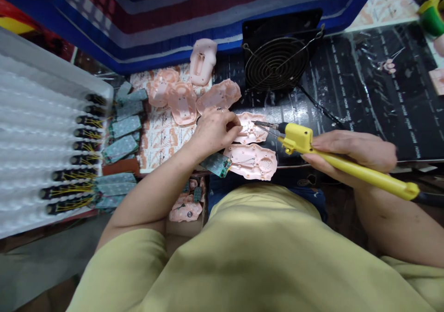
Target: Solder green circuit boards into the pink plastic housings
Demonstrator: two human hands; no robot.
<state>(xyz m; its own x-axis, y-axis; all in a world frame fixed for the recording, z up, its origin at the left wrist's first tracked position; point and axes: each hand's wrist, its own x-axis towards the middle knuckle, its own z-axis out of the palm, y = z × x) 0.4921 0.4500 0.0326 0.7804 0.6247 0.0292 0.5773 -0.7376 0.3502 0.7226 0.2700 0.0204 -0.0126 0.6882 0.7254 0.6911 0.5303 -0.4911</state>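
My right hand (354, 150) grips a yellow soldering iron (367, 173) with a wire-feed guide at its front. Its tip reaches over a pink plastic shell half (255, 136) on the bench. My left hand (218, 129) rests at the left end of that shell, fingers curled and pinched together; whatever is between them is hidden. Nearer my body lies a second pink shell half (256, 161), its inside facing up with thin wires across it. A green circuit board (218, 165) lies against its left end, below my left hand.
Several pink shells (182, 101) lie behind my left hand. At left, a white ribbed tray (41, 117) holds black parts with yellow wires joined to circuit boards (125, 126). A black fan (277, 62) stands at the back before a blue striped bin (180, 6). Green-handled pliers (432, 18) lie far right.
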